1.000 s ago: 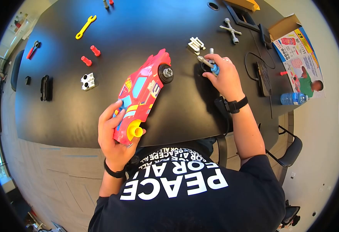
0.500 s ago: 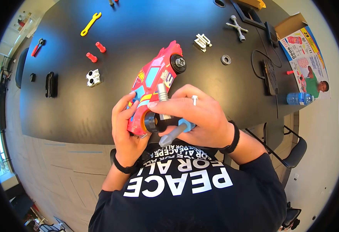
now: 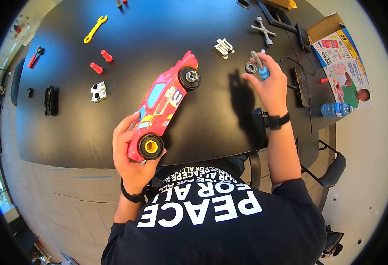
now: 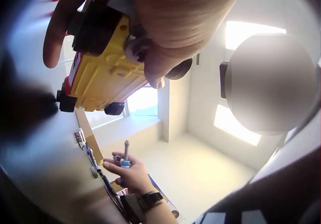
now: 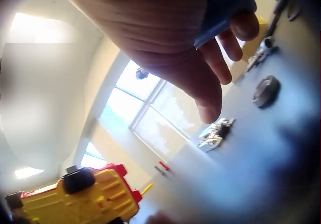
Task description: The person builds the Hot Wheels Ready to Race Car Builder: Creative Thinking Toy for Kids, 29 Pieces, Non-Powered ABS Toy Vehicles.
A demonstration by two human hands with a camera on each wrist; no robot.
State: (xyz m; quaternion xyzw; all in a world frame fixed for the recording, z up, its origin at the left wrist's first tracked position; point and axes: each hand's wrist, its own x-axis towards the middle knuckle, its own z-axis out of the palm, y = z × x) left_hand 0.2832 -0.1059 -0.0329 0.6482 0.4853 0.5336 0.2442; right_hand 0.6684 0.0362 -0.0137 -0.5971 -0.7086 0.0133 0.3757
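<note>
My left hand [image 3: 132, 170] grips the rear or front end of a red toy car [image 3: 158, 108], tilted with one side up. A black wheel [image 3: 151, 146] sits over the yellow hub at the near end, its centre uncovered. The far wheel [image 3: 189, 78] has a grey nut at its middle. In the left wrist view the car's yellow underside [image 4: 108, 76] faces the camera. My right hand [image 3: 273, 86] holds a blue-handled toy screwdriver [image 3: 263, 73] against the palm, thumb and fingertips spread apart beside a grey ring [image 3: 250, 67] on the table.
A silver engine-like piece [image 3: 223, 48] and a grey cross wrench [image 3: 263, 32] lie farther back. To the left are red bolts [image 3: 106, 56], a yellow wrench [image 3: 96, 29] and a silver block [image 3: 99, 92]. A water bottle [image 3: 335, 110] and an open box [image 3: 342, 62] stand right.
My right hand brought the black wheel to the car's bare yellow hub, left it there, and moved back right towards the grey ring. My left hand keeps holding the car.
</note>
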